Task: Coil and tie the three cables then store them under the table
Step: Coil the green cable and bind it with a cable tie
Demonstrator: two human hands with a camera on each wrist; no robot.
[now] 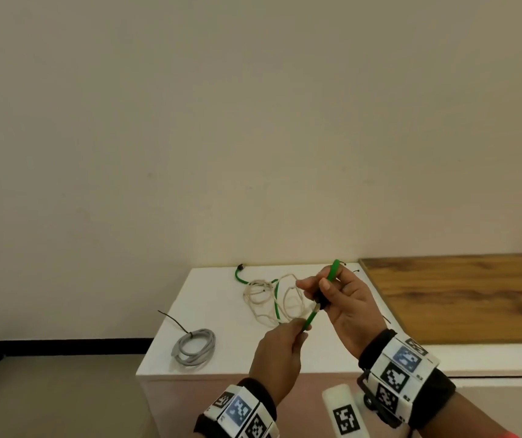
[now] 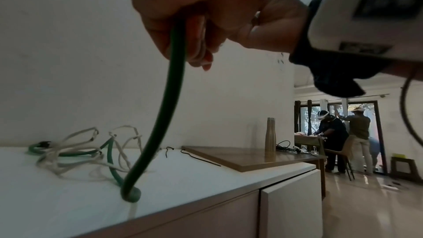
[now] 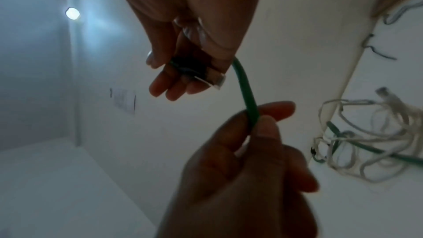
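Observation:
A green cable point(image 1: 276, 303) runs from the back of the white table point(image 1: 215, 298) through a loose tangle of white cable point(image 1: 261, 297) and up to my hands. My left hand point(image 1: 300, 330) pinches the green cable just above the table. My right hand point(image 1: 316, 287) grips its end, with the black connector point(image 3: 190, 68) between the fingers and a green loop point(image 1: 334, 270) sticking out above. In the left wrist view the green cable point(image 2: 169, 88) hangs from my fist down to the tabletop. A grey cable point(image 1: 195, 346) lies coiled and tied at the front left.
Loose black ties point(image 2: 199, 158) lie near the table's right edge. A wooden tabletop point(image 1: 459, 295) adjoins on the right, with a metal bottle point(image 2: 270, 140) on it. Cabinet doors point(image 2: 290, 204) sit under the white top. People point(image 2: 332, 133) stand far off by a glass door.

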